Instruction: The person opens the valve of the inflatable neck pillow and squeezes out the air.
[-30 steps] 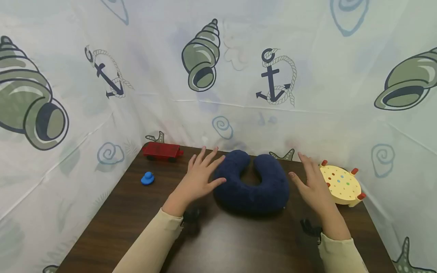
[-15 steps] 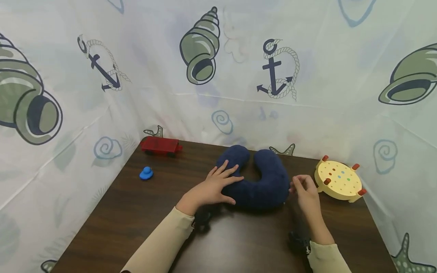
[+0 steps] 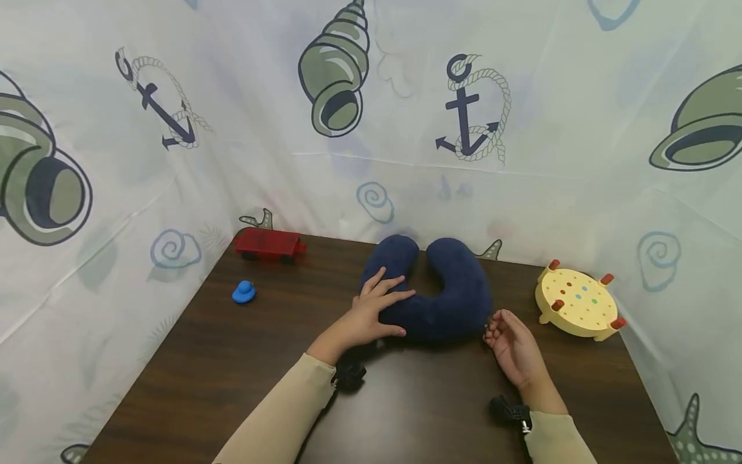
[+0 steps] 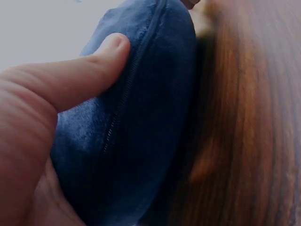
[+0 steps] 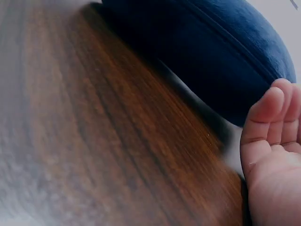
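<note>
A dark blue U-shaped neck pillow (image 3: 431, 316) lies on the brown table, its opening facing the back. My left hand (image 3: 371, 316) rests on the pillow's left part with fingers spread and fairly straight. In the left wrist view the thumb (image 4: 94, 70) presses the side of the pillow beside a zipper (image 4: 124, 94). At the pillow's right front edge, my right hand (image 3: 514, 345) has its fingers curled, pinching the zipper pull (image 3: 485, 327) there, which they mostly hide. In the right wrist view its fingertips (image 5: 273, 101) meet the end of the seam.
A red toy wagon (image 3: 268, 245) stands at the back left, with a small blue rubber duck (image 3: 244, 292) in front of it. To the right sits a yellow round toy (image 3: 580, 303) with red-tipped legs pointing up. Patterned curtains (image 3: 406, 129) border the table at back and sides.
Both hands have come down from above the pillow's sides: the left settled onto its left part, the right drew in to the front right edge and curled its fingers at the zipper pull.
</note>
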{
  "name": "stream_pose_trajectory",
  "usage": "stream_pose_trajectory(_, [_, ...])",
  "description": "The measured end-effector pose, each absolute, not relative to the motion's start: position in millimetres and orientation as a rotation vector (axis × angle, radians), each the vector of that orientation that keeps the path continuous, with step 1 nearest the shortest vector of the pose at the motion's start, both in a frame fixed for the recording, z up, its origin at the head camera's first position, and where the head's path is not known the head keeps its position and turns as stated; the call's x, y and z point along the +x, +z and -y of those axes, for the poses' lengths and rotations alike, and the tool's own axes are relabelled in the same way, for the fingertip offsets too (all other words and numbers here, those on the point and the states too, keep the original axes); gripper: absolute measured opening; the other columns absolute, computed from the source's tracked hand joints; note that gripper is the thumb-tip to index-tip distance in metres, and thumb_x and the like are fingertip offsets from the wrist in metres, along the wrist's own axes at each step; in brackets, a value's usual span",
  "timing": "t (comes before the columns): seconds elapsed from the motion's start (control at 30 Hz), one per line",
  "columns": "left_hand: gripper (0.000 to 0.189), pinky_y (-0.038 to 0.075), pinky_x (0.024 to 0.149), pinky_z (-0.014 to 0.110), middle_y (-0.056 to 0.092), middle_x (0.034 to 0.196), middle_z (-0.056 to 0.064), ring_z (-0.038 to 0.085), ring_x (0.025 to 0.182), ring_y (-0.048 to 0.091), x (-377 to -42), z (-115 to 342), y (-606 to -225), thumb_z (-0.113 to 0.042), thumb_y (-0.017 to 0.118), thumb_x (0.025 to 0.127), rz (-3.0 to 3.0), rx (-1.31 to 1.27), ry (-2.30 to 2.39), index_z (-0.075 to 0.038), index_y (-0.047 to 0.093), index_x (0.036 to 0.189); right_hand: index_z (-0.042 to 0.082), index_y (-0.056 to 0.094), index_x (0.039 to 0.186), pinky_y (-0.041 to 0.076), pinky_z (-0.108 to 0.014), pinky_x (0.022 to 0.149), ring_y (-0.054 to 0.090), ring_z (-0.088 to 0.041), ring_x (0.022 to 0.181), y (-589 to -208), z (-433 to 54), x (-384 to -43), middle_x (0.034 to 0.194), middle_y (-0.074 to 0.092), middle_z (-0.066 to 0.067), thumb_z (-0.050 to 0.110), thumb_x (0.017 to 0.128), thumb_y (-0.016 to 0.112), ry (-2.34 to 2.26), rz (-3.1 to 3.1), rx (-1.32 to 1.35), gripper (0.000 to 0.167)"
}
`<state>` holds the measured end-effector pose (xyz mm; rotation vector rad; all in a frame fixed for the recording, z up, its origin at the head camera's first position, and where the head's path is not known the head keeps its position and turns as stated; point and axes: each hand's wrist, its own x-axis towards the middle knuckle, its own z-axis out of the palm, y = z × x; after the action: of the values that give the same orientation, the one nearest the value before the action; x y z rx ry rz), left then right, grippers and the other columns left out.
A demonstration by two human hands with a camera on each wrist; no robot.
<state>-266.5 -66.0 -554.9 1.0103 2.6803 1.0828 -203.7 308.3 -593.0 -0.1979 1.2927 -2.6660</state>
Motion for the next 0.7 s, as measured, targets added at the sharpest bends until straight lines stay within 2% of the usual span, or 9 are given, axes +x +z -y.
stream_pose_trajectory(0.13, [0.085,0.017,0.12,0.085,0.025,0.182,-0.008,0.021,0.171,-0.012,-267.9,66.8,-556.3,-0.047,0.088,0.09,-2.675,1.022,1.128,-0.039,0.049,0.165,0.012,0.066,0.116,0.06,-0.027,0.086,0.07,-0.015,0.095,-592.3,-308.5,-204.3,0.105,0.071,-0.001,0.015,0.121,0.032,-2.647,-1.371,-0.28,0.035])
stream_pose_trajectory(0.3, [0.084,0.015,0.12,0.087,0.025,0.182,-0.007,0.024,0.172,-0.01,-268.4,69.8,-557.6,-0.046,0.088,0.091,-2.671,1.035,1.174,-0.042,0.047,0.165,0.012,0.059,0.117,0.062,-0.027,0.086,0.075,-0.016,0.094,-593.3,-303.4,-205.4,0.104,0.069,-0.001,0.005,0.117,0.046,-2.551,-1.61,-0.336,0.015])
stream_pose_trajectory(0.43, [0.085,0.015,0.118,0.089,0.026,0.182,-0.004,0.026,0.172,-0.008,-268.3,69.4,-557.1,-0.044,0.089,0.09,-2.675,1.04,1.186,-0.041,0.048,0.165,0.01,0.054,0.116,0.063,-0.028,0.086,0.077,-0.017,0.095,-596.6,-302.5,-207.0,0.102,0.07,-0.003,-0.007,0.111,0.05,-2.489,-1.721,-0.366,0.018])
stream_pose_trajectory(0.6, [0.085,0.014,0.117,0.09,0.024,0.183,-0.004,0.025,0.172,-0.01,-270.2,69.0,-555.7,-0.047,0.088,0.091,-2.667,1.038,1.179,-0.04,0.047,0.166,0.012,0.06,0.112,0.062,-0.026,0.085,0.076,-0.015,0.093,-596.9,-300.9,-207.4,0.1,0.07,0.0,-0.006,0.11,0.056,-2.533,-1.77,-0.233,0.018])
stream_pose_trajectory(0.7, [0.081,0.012,0.118,0.09,0.019,0.184,-0.007,0.025,0.172,-0.012,-272.5,70.1,-554.7,-0.044,0.084,0.096,-2.635,1.042,1.169,-0.041,0.045,0.166,0.009,0.064,0.109,0.062,-0.025,0.083,0.076,-0.014,0.091,-594.7,-300.9,-206.6,0.098,0.071,0.0,-0.004,0.108,0.061,-2.574,-1.738,-0.168,0.014])
